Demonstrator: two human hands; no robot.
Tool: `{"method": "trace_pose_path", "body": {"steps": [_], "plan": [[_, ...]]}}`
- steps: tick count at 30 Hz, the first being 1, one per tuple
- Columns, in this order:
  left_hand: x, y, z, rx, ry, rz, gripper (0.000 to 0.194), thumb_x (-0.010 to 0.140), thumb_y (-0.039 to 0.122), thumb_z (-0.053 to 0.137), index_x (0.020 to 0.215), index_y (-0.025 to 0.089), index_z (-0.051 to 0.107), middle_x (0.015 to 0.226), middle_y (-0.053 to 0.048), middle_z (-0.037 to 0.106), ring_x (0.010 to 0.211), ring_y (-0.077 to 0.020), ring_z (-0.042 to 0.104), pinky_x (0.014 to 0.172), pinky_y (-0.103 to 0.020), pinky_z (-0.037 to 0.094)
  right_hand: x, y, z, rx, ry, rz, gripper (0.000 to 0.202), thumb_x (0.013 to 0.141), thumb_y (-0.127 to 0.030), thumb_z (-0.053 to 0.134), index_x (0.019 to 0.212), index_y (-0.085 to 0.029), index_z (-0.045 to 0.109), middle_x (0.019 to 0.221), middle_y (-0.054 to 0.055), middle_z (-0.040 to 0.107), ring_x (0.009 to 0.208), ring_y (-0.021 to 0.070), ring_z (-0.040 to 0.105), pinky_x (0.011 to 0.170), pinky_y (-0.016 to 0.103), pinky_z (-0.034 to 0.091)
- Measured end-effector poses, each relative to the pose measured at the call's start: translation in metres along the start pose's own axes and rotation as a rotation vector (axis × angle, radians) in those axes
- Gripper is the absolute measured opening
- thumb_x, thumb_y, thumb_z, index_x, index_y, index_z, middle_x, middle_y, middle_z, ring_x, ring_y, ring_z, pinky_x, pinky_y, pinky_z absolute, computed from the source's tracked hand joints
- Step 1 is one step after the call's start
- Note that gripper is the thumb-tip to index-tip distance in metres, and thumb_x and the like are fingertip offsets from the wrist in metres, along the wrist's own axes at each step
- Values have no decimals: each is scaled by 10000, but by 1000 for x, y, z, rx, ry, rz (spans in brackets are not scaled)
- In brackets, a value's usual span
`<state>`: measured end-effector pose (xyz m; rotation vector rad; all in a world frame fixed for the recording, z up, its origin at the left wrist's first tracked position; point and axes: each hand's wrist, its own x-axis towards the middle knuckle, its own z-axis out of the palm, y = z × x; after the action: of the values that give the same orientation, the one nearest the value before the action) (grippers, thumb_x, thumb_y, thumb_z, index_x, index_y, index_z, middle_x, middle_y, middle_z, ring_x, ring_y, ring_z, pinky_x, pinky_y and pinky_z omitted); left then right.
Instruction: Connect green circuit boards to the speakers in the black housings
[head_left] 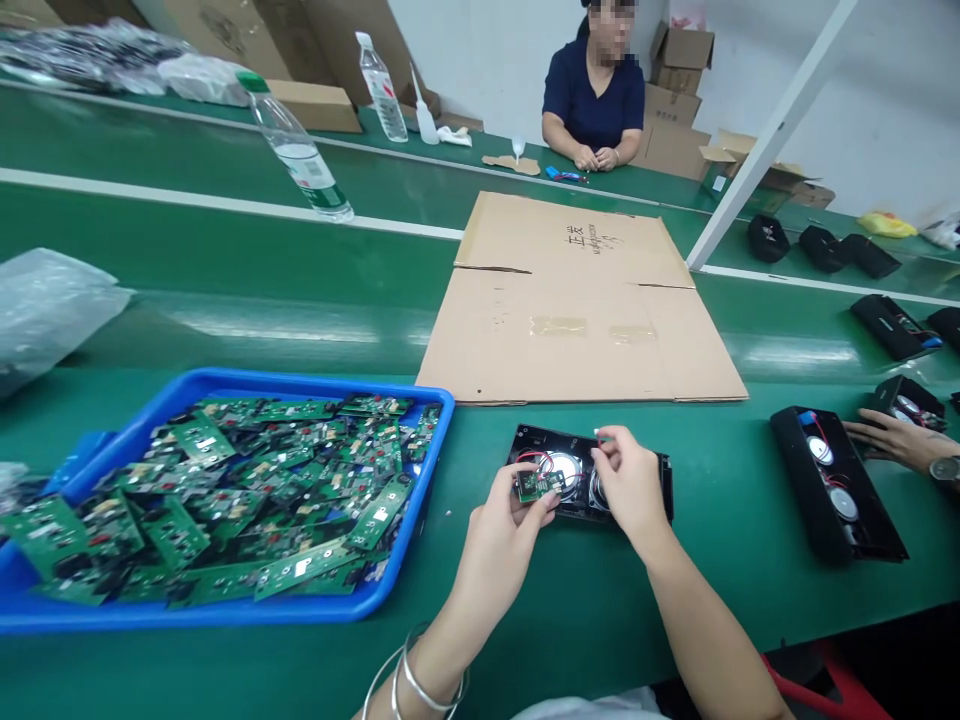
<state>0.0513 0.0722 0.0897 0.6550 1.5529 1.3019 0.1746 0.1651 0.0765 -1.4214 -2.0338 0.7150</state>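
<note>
A black speaker housing (pixel 582 510) lies on the green table in front of me, with two round speakers inside. My left hand (pixel 510 515) pinches a small green circuit board (pixel 537 484) above the housing's left half. Red wire loops beside the board, over the left speaker (pixel 568 474). Over the right half, my right hand (pixel 626 480) is closed at thumb and forefinger on a thin wire end with a small white tip. The right speaker is partly hidden behind that hand.
A blue tray (pixel 420 500) heaped with green circuit boards stands at the left. Flattened cardboard (pixel 585 300) lies beyond the housing. To the right are another open housing (pixel 799 480) and a co-worker's hand (pixel 904 440). A person (pixel 596 100) sits across, near bottles.
</note>
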Motion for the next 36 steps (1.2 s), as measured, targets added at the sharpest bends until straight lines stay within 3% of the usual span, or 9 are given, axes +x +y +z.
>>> {"method": "trace_pose_path", "body": {"steps": [4,9,12,20,29,36], "plan": [[2,-4,1,39,34,24,297,732,313,588,993,200,501,843,-31,698,806,-241,700,749,-394,591,-22,11,-18,120,29,6,104,833,-214,488,859,-184,584,729,27,640,562,136,585,512,241,477],[2,-9,5,56,11,51,291,748,312,570,1008,203,501,883,-32,693,821,-227,697,749,-370,592,-37,11,-17,112,-79,-326,185,892,-191,442,832,-188,617,798,45,633,744,164,584,659,286,483],[1,-10,7,80,13,70,292,759,318,561,1018,202,497,908,-39,692,826,-225,696,752,-366,587,-35,9,-11,28,-116,-418,227,920,-208,403,848,-169,615,772,55,597,730,166,549,655,295,467],[-1,-7,9,179,-16,108,237,763,318,543,977,219,520,851,-29,711,777,-225,702,714,-340,571,-29,9,-9,14,-156,-402,239,922,-224,389,816,-182,599,752,37,569,711,154,531,629,272,445],[-2,-8,12,287,2,155,186,792,296,519,963,226,537,836,-21,700,780,-209,692,692,-297,545,-26,5,-6,6,-197,-349,150,831,-131,466,721,-180,555,689,14,535,666,150,508,595,259,409],[-2,-11,14,312,42,200,171,829,285,467,975,210,514,850,-45,683,784,-213,679,701,-320,532,-24,3,-5,-10,-188,-415,165,883,-157,432,758,-168,539,722,36,547,696,166,494,620,280,412]]}}
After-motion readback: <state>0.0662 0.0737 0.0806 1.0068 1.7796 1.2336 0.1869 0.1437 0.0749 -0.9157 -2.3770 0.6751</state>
